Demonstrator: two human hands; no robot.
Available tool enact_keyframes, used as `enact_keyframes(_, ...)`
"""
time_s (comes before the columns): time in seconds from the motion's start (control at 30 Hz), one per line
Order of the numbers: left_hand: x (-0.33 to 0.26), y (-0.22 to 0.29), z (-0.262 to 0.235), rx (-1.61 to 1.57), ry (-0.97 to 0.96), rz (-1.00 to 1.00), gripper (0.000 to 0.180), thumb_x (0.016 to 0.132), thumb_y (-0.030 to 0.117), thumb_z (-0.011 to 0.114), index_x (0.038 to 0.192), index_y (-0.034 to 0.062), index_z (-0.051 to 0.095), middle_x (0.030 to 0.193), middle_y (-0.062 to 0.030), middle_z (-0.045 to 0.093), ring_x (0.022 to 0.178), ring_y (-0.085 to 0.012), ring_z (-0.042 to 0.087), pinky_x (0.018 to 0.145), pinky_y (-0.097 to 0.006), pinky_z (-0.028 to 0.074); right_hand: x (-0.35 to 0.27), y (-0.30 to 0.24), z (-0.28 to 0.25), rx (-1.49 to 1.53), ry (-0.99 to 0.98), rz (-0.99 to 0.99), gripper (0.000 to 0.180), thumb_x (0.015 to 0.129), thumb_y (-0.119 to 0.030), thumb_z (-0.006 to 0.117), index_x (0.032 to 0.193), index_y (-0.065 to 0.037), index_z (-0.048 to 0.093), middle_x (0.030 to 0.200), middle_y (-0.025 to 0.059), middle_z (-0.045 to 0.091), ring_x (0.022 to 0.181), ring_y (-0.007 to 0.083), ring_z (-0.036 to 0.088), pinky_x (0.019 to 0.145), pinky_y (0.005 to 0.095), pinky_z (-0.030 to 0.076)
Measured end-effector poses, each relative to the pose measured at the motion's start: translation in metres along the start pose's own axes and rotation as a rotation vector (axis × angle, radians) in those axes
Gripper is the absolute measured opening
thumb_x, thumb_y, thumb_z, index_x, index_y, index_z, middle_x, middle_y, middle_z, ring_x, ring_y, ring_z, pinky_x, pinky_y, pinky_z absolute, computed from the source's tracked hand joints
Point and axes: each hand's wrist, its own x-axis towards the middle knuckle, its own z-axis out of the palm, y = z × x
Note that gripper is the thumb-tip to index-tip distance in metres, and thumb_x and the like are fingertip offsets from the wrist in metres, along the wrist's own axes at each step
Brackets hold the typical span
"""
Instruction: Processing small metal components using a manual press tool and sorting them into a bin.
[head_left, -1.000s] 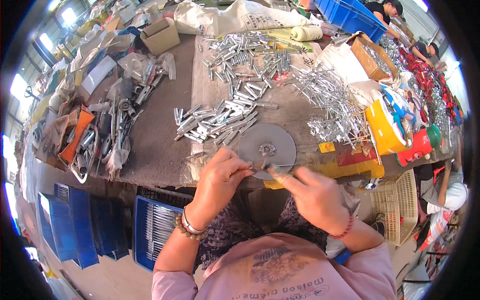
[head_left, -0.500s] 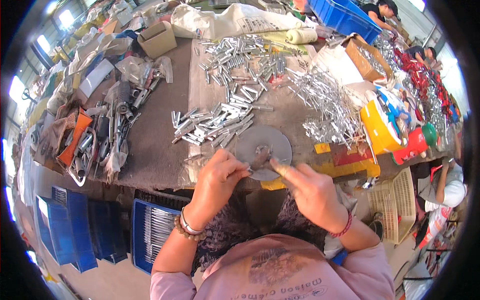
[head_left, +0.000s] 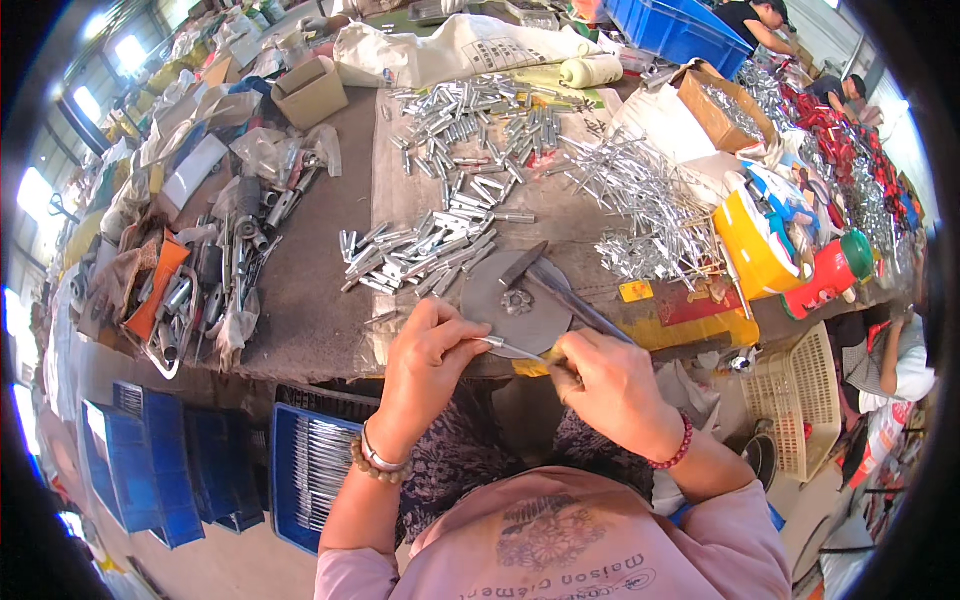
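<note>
My left hand (head_left: 432, 350) pinches a short silver metal tube with a thin rod (head_left: 520, 351) sticking out of it toward the right. The fingers of my right hand (head_left: 608, 378) are closed on the rod's other end. Both hands are at the table's near edge, in front of a flat grey metal disc (head_left: 490, 300). Across this disc lies a hammer (head_left: 570, 298), its head near the disc's far rim and its handle slanting down past my right hand. Beyond the disc, short silver tubes (head_left: 430, 245) are heaped, with thin metal rods (head_left: 650, 215) piled to their right.
Metal tools and parts (head_left: 225, 260) crowd the table's left. A yellow container (head_left: 755, 250) and a red jar (head_left: 825, 285) stand at right. Blue crates (head_left: 300, 470) sit below left, a cream basket (head_left: 790, 410) below right. Two people work at the far right.
The hammer, blurred beneath my right hand before, now lies across the disc, out of that hand. My right hand has closed on the rod, which now shows stretched between both hands.
</note>
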Motion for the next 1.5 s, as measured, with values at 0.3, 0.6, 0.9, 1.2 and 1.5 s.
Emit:
enact_keyframes(0.3, -0.052, 0.029, 0.030, -0.360, 0.094, -0.396, 0.054, 0.110, -0.002, 0.064, 0.162, 0.0068, 0.056, 0.108, -0.0075, 0.079, 0.061, -0.0064, 0.059, 0.055, -0.021, 0.049, -0.017, -0.011, 0.010, 0.916, -0.449, 0.576, 0.020, 0.101, -0.008, 0.075, 0.115, 0.001, 0.062, 0.074, 0.0052, 0.065, 0.065, 0.0121, 0.061, 0.062, 0.0342, 0.051)
enact_keyframes(0.6, -0.069, 0.031, 0.031, -0.830, 0.163, -0.678, 0.065, 0.113, 0.007, 0.065, 0.172, 0.0095, 0.039, 0.110, -0.0099, 0.080, 0.068, -0.0059, 0.064, 0.053, -0.019, 0.051, -0.031, -0.027, 0.031, 0.940, -0.487, 0.506, 0.022, 0.102, -0.006, 0.075, 0.119, 0.000, 0.063, 0.076, 0.0052, 0.065, 0.066, 0.0118, 0.061, 0.063, 0.0340, 0.051)
enact_keyframes(0.9, -0.102, 0.020, 0.011, -0.966, 0.323, -0.651, 0.061, 0.105, 0.008, 0.078, 0.158, 0.0098, 0.048, 0.104, -0.0009, 0.073, 0.071, -0.0030, 0.058, 0.056, -0.020, 0.044, -0.034, -0.053, 0.059, 0.864, -0.543, 0.429, 0.032, 0.100, 0.004, 0.072, 0.131, 0.000, 0.063, 0.082, 0.0025, 0.065, 0.073, 0.0079, 0.060, 0.067, 0.0280, 0.051)
enact_keyframes(1.2, -0.301, -0.123, -0.051, -0.497, 0.890, -1.133, 0.048, 0.105, 0.004, 0.067, 0.151, 0.0060, 0.053, 0.106, -0.0073, 0.078, 0.073, -0.0081, 0.057, 0.059, -0.025, 0.044, -0.035, -0.031, 0.071, 0.934, -0.716, 0.538, 0.032, 0.112, -0.002, 0.063, 0.144, -0.001, 0.064, 0.100, 0.0061, 0.074, 0.083, 0.0089, 0.068, 0.076, 0.0256, 0.059)
enact_keyframes(1.5, -0.460, -0.213, -0.100, -0.244, 1.077, -1.422, 0.052, 0.093, 0.005, 0.082, 0.141, 0.0031, 0.061, 0.100, -0.0080, 0.074, 0.082, -0.0154, 0.068, 0.065, -0.032, 0.053, -0.042, -0.023, 0.089, 0.927, -0.714, 0.575, 0.031, 0.112, -0.003, 0.063, 0.143, -0.002, 0.066, 0.098, 0.0059, 0.074, 0.081, 0.0083, 0.066, 0.075, 0.0257, 0.058)
